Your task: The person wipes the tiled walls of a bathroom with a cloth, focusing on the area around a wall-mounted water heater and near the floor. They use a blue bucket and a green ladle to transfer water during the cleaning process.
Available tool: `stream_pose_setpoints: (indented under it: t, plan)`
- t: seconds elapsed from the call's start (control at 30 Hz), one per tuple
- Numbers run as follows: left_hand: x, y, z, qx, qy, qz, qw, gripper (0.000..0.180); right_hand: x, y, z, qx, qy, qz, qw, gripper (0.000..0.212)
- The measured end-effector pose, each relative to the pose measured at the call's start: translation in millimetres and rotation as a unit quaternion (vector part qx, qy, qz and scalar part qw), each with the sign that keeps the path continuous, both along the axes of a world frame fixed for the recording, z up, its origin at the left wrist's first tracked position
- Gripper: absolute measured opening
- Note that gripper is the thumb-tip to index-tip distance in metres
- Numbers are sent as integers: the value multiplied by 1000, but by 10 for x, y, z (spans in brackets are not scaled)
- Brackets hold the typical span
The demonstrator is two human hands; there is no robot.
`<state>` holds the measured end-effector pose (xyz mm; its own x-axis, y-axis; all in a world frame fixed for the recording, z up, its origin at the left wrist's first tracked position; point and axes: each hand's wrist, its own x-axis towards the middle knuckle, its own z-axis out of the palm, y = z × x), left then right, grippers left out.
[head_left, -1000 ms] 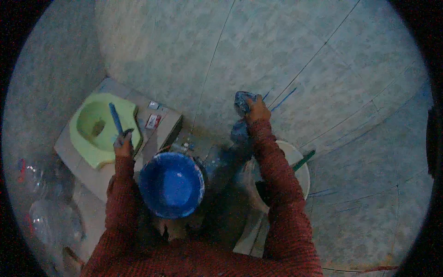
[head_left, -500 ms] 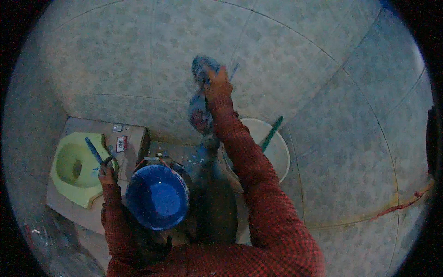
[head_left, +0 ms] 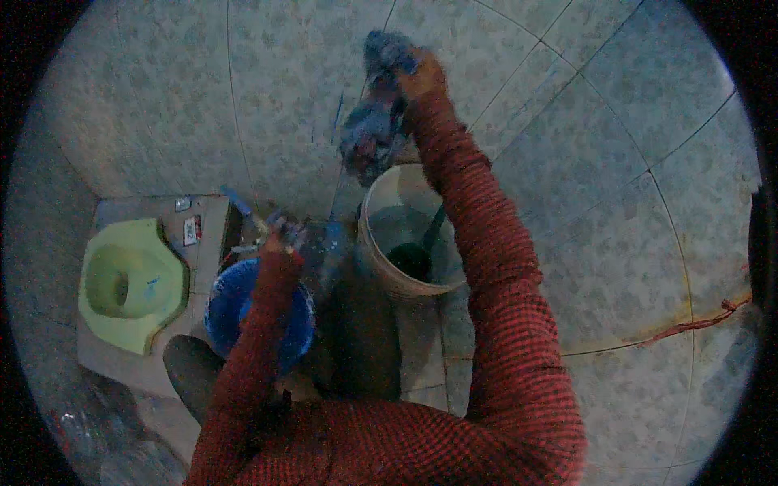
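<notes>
Cloth [head_left: 374, 121] lifted higher by gripping right hand [head_left: 423, 74]; left hand [head_left: 279, 237] now over bucket [head_left: 243, 312], grip unclear.

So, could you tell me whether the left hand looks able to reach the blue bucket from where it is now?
Probably yes. The left hand hovers just above the far rim of the blue bucket, with nothing between them. The right hand is up on the tiled wall, gripping a dark cloth, well out of its way.
</notes>
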<state>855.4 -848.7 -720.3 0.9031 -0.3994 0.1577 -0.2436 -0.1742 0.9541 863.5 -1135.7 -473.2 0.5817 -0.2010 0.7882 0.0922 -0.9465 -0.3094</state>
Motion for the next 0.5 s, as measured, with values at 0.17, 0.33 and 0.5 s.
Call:
stream_pose_setpoints:
  t: [0.17,0.33,0.5]
  plan:
    - [-294,-804,4,112,-104,-83,985,40,-174,-906,280,82,-148,38,985,40]
    - [-45,-1126,-571,202,-143,-113,962,47,-261,-726,473,23,-271,-36,962,48]
    - [-110,-1426,-565,314,-98,-181,927,46,-448,-836,413,26,-210,-212,954,48]
